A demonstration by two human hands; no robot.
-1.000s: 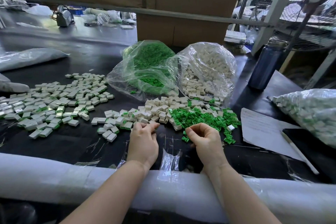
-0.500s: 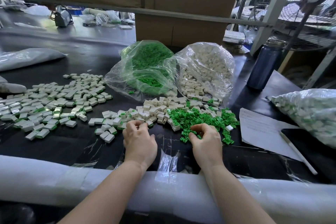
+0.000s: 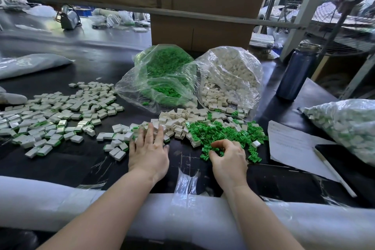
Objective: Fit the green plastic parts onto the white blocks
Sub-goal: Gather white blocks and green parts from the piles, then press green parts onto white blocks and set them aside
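Observation:
A heap of loose green plastic parts (image 3: pixel 225 134) lies on the black table, right of centre. Just left of it is a heap of bare white blocks (image 3: pixel 178 121). My left hand (image 3: pixel 149 151) lies flat with straight fingers reaching onto the near edge of the white blocks. My right hand (image 3: pixel 228 157) is curled at the near edge of the green heap, its fingertips pinching among the green parts. To the far left spreads a wide scatter of white blocks with green fitted (image 3: pixel 52 115).
Behind the heaps lie a clear bag of green parts (image 3: pixel 162 79) and a clear bag of white blocks (image 3: pixel 229 79). A dark bottle (image 3: pixel 296 73) stands at right, with a paper sheet (image 3: pixel 294 144), a pen (image 3: pixel 334 172) and another filled bag (image 3: pixel 349 126). White foam padding (image 3: pixel 60 205) lines the near edge.
My left hand has opened and moved forward onto the white blocks. My right hand has moved forward into the near edge of the green heap.

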